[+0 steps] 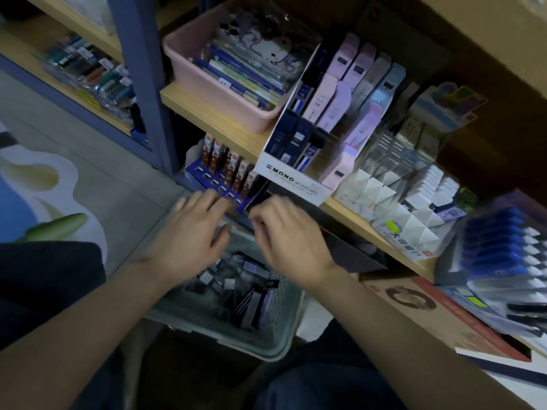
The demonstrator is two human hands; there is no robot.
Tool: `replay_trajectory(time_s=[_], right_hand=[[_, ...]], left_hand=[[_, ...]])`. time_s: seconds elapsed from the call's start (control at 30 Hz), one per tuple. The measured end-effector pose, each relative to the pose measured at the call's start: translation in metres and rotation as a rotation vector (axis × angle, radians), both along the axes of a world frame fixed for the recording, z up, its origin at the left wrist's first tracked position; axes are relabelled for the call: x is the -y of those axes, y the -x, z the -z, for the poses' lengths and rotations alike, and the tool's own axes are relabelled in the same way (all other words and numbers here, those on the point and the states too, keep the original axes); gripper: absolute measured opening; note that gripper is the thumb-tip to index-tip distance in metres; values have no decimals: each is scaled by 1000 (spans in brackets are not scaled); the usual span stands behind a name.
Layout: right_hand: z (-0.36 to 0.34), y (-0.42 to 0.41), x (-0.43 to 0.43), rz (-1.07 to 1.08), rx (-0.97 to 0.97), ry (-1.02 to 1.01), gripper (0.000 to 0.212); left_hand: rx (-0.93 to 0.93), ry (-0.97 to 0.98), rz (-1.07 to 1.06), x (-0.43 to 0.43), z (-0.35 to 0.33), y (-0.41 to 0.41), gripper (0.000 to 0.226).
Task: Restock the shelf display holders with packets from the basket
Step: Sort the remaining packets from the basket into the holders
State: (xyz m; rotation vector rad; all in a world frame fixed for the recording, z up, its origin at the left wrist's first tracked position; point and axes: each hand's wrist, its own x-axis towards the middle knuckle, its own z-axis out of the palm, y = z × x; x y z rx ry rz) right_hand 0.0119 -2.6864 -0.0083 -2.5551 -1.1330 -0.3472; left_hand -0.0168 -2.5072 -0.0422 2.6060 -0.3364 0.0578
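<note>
Step, by the look of it: lifting stock from basket [266, 347] under both hands into blue display holder [207, 177] on lower shelf. Loose packets [236, 288] heaped in basket. Brown packets [233, 167] upright in holder's back rows, front slots bare. Left hand [189, 232] flat, fingers straight, tips at holder's front edge, gripping nothing. Right hand [287, 241] curled just beside; blurred, cannot tell whether pinching anything. Best to steady holder with left, seat packets upright in front slots. Around: cardboard box [429, 309] right, pink tub [225, 105] above. In the way: MONO display [293, 179] overhanging holder's right end, so approach low, from left.
</note>
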Motion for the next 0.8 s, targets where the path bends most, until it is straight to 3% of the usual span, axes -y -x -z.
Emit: replay_trajectory(time_s=[0.07,0.17,0.3,0.4,0.63,0.8], right_hand=[[34,13,0,-55,-250,146,13],[85,33,-5,53,-687,238,31],[152,51,-16,263,-1023,258,49],[197,62,-22,359,-1245,190,50],[243,58,-39,345,-1031,479,62],[253,51,-51,326,-984,579,34]], left_hand=[[-41,0,-72,-16,21,12,45],[-121,39,-198,-39,52,26,50],[-258,199,-340,-63,89,42,49],[-362,281,-402,-68,109,52,52],[-328,354,-467,-63,127,58,46],[-268,375,-471,-61,128,58,41]])
